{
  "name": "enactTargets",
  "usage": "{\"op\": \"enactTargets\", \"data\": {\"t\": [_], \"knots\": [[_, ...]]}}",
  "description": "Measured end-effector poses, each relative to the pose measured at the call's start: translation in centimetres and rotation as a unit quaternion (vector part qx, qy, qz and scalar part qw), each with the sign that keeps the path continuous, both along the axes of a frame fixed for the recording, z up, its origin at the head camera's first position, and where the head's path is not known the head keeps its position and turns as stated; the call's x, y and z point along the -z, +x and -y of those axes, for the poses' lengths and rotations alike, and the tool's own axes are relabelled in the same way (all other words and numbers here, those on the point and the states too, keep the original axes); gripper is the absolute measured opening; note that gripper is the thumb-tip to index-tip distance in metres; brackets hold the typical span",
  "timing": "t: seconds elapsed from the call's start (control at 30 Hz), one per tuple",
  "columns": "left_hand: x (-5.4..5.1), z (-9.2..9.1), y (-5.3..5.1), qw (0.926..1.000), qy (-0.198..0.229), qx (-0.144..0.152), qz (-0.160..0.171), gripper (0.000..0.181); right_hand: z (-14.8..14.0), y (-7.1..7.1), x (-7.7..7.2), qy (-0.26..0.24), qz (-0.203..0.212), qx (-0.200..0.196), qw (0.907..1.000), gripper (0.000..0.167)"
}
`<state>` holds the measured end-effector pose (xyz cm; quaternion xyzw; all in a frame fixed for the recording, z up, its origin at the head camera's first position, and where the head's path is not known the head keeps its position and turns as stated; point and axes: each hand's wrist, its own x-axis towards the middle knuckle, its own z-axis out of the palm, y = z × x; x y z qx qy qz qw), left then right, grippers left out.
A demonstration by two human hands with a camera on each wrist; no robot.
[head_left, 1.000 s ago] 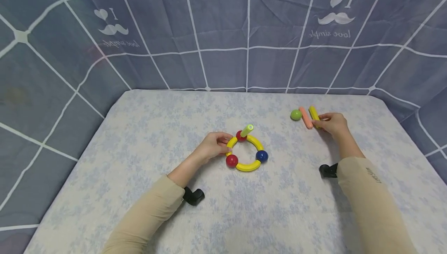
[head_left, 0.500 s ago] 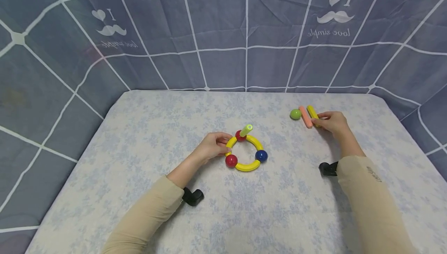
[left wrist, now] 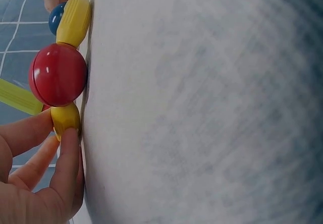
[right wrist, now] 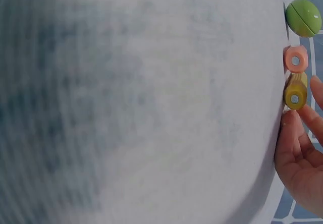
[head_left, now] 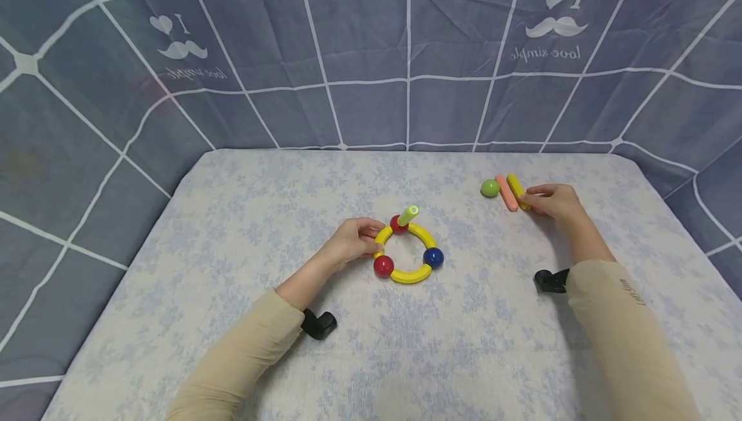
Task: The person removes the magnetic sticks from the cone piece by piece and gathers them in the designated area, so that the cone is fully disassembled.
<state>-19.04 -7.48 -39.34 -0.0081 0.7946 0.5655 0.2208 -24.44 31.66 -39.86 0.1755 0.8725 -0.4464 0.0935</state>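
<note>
A toy ring lies on the table, made of curved yellow magnetic rods (head_left: 411,275), a near red ball (head_left: 384,266), a far red ball (head_left: 397,224) and a blue ball (head_left: 433,257). From the far red ball a yellow-green rod (head_left: 408,215) sticks up. My left hand (head_left: 352,241) pinches the ring's left curved rod (left wrist: 65,119) between thumb and fingers. At the back right, my right hand (head_left: 556,202) touches the right side of a straight yellow rod (head_left: 516,189) with its fingertips. Beside that rod lie a pink rod (head_left: 506,192) and a green ball (head_left: 489,188).
A pale flowered cloth covers the table (head_left: 440,356). Behind and to the left hangs a grey-blue curtain (head_left: 371,54) with white lines. Black wrist camera mounts (head_left: 319,324) stick out below both sleeves.
The straight yellow rod has shifted left, closer to the pink rod, with my right fingers against it. My right forearm has swung slightly right. The left hand and ring stay put.
</note>
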Motion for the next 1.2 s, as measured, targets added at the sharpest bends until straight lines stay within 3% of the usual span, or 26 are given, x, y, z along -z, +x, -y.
{"op": "enactTargets", "data": {"t": [0.3,0.7,0.93,1.2], "knots": [[-0.2,0.1,-0.1,1.0,0.001,0.007,-0.006,0.039,0.1,0.7,-1.4,-0.046,-0.009,-0.021,0.9987,0.058],[0.0,0.4,-0.6,1.0,0.004,0.008,-0.001,0.04,0.3,2.0,-3.9,-0.031,-0.053,-0.043,0.9972,0.063],[0.0,0.8,-1.3,0.9997,0.003,0.023,0.007,0.042,2.2,2.5,-4.8,-0.065,-0.083,-0.083,0.9909,0.061],[-0.2,0.5,-2.1,0.9992,0.001,0.04,-0.008,0.045,5.9,3.1,-4.9,-0.115,-0.102,-0.17,0.9734,0.056]]}}
